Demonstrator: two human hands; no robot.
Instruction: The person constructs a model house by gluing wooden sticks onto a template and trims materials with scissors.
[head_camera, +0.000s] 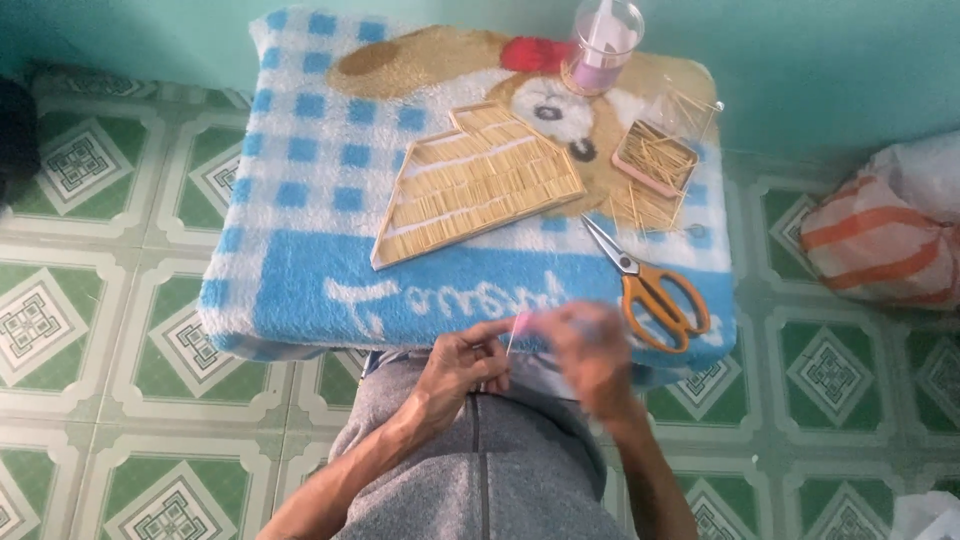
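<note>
Both forearms reach forward, close together. The left hand has curled fingers with fingertips pinched. The right hand is motion-blurred, just beside it.

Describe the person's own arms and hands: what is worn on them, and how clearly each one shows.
Both forearms are bare, with no sleeves, gloves, watch or bracelets visible. The left hand shows sharply, its fingers lean and knuckles distinct. The right hand is smeared by motion blur, so rings or marks cannot be told. Grey fabric covers the lap below.

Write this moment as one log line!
left hand: pinches thin stick | right hand: blurred, at stick | scissors: on blanket
</note>
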